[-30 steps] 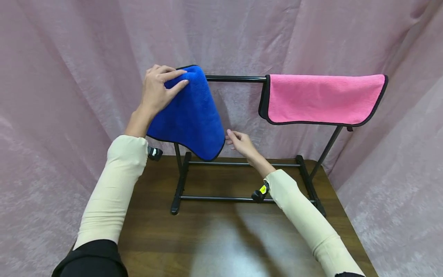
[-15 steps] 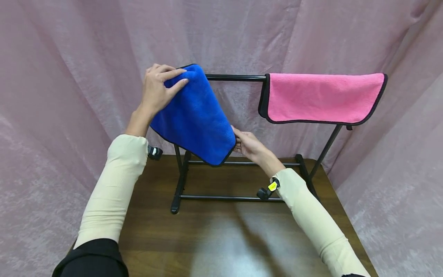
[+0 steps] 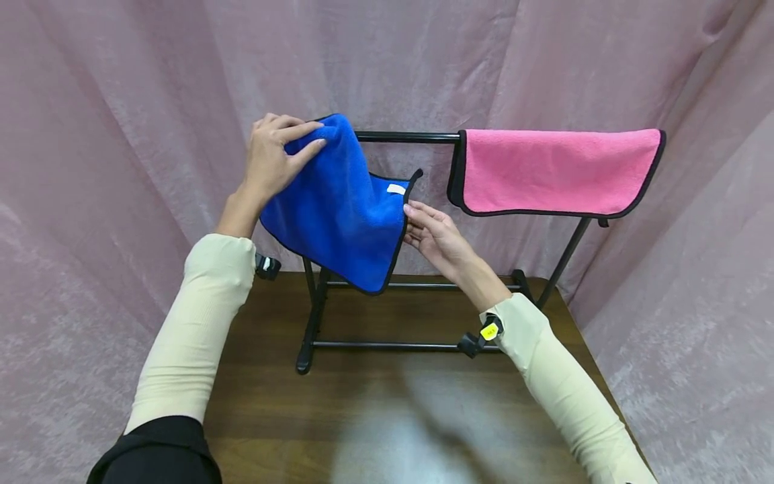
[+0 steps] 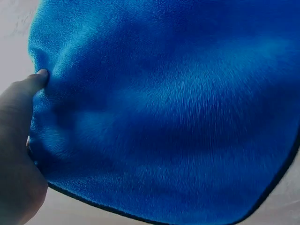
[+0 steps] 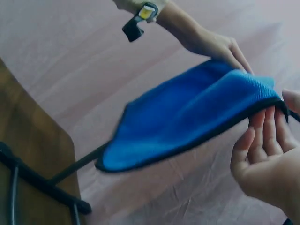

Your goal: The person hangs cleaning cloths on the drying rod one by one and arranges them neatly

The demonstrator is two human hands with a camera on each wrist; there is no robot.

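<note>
A person's left hand (image 3: 272, 158) is gripping a blue towel (image 3: 338, 208) at the left end of a black rack's (image 3: 411, 137) top bar, while the right hand (image 3: 437, 236) is pinching its black-trimmed right edge

This looks like a staged recording booth rather than a lived-in room: a pink curtain (image 3: 121, 134) hangs in folds on all sides, closing off the walls. Inside it stands only a small wooden table (image 3: 375, 417) carrying a black rack (image 3: 314, 316) with a blue cloth (image 3: 338, 215) and a pink cloth (image 3: 556, 171) draped over its top bar. Both of the person's wrists wear small cameras.
</note>
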